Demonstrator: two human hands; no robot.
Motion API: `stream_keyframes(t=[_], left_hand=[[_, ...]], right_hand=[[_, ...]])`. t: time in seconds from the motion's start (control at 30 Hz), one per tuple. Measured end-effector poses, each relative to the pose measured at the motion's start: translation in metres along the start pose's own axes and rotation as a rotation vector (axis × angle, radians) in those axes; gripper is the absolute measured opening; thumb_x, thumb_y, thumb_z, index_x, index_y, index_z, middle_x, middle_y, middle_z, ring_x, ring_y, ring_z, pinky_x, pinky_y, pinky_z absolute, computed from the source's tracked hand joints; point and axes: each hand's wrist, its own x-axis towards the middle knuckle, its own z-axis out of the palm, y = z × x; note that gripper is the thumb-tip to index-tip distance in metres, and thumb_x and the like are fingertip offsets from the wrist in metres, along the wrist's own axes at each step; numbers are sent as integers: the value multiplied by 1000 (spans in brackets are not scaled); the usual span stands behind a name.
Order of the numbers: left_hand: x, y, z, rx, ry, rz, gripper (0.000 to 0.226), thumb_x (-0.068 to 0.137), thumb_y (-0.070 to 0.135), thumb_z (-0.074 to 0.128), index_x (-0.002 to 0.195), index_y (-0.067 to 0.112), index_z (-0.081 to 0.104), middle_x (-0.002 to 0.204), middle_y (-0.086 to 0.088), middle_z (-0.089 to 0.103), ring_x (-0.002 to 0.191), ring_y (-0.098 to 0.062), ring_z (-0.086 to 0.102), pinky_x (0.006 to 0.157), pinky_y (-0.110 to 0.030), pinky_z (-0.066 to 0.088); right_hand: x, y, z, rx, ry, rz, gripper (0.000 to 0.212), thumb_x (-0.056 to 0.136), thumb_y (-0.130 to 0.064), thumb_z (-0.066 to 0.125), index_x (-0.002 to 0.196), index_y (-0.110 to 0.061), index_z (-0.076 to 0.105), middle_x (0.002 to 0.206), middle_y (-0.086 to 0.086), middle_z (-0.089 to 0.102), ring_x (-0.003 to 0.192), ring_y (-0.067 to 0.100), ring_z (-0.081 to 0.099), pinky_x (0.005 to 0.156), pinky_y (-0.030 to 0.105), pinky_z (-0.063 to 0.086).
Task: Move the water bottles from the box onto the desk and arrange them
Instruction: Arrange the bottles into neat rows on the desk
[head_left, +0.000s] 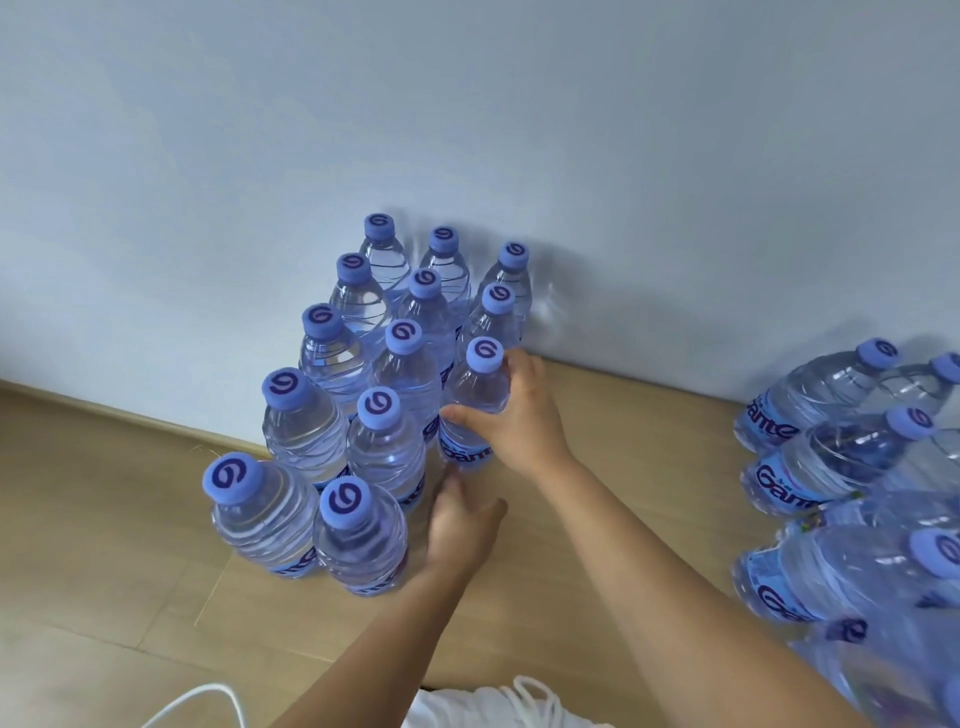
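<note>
R hand gripping one bottle at the front of the right row; L hand just below it.

Held bottle upright on wooden desk, R thumb & fingers wrapped round its body above the label. L hand: fingers point toward the bottle's base, loosely extended, gripping nothing; contact w/ base can't tell. Standing bottles form three rows running back to the pale wall, blue caps up, packed touching. Second bunch of bottles at right edge, lying tilted, well apart from rows. White cord at bottom edge.
</note>
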Motion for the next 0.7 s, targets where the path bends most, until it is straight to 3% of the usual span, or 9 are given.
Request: stream_keyframes(t=[0.07, 0.13, 0.2, 0.27, 0.37, 0.47, 0.57, 0.63, 0.7], left_hand=[[-1, 3, 2, 60, -14, -21, 84, 84, 20, 66, 151, 15, 15, 152, -6, 31, 137, -22, 35, 109, -35, 35], [-2, 8, 5, 158, -46, -47, 80, 84, 23, 64, 149, 11, 18, 143, -10, 40, 109, -20, 54, 83, -33, 50], [-5, 15, 10, 207, -86, -58, 78, 84, 24, 63, 147, 9, 20, 137, -8, 42, 85, -12, 50, 60, -24, 42], [-9, 23, 22, 245, -134, -26, 74, 83, 24, 66, 144, 9, 25, 137, -7, 42, 91, -16, 53, 65, -24, 43], [-20, 34, 50, 256, -260, 59, 78, 83, 19, 68, 146, 11, 23, 141, -7, 41, 115, -22, 52, 83, -29, 46], [-38, 46, 87, 316, -428, 162, 80, 83, 18, 68, 149, 14, 23, 142, -4, 42, 121, -19, 48, 73, -21, 45], [-58, 52, 120, 351, -570, 237, 76, 82, 17, 69, 147, 14, 28, 138, -4, 45, 108, -13, 49, 78, -23, 43], [-68, 52, 137, 361, -636, 260, 75, 82, 16, 69, 146, 14, 29, 137, -4, 45, 107, -13, 49, 79, -24, 43], [-75, 51, 148, 380, -679, 283, 75, 82, 17, 70, 145, 15, 30, 136, -3, 46, 110, -16, 51, 79, -24, 43]], right_hand=[[-2, 1, -3, 50, -45, 14, 79, 62, -46, 83, 124, -19, 43, 122, -4, 42, 115, 15, 46, 93, 29, 42], [-7, 0, -12, 138, -85, 77, 88, 62, -49, 81, 132, -22, 36, 129, -8, 42, 118, 5, 42, 93, 20, 38], [-15, -1, -27, 177, -68, 127, 85, 65, -53, 77, 134, -27, 36, 119, -17, 49, 105, -10, 44, 82, 5, 35], [-27, 4, -51, 139, 4, 167, 67, 73, -48, 73, 128, -23, 45, 106, -13, 55, 95, -7, 50, 80, 7, 40], [-54, 14, -102, 10, 131, 225, 38, 81, -39, 69, 111, -19, 58, 102, -4, 62, 93, 7, 55, 86, 23, 44], [-88, 27, -159, -188, 338, 313, 34, 83, -36, 66, 111, -17, 58, 106, -4, 60, 100, 12, 54, 82, 24, 39], [-118, 38, -204, -452, 576, 388, 44, 84, -27, 66, 121, -8, 53, 120, 10, 53, 115, 27, 44, 91, 29, 32], [-131, 48, -221, -598, 526, 502, 50, 86, -24, 64, 127, -3, 45, 128, 17, 45, 118, 33, 38, 97, 34, 27], [-137, 58, -225, -559, 404, 660, 46, 89, -21, 59, 126, -2, 40, 130, 19, 41, 116, 35, 40, 91, 36, 31]])
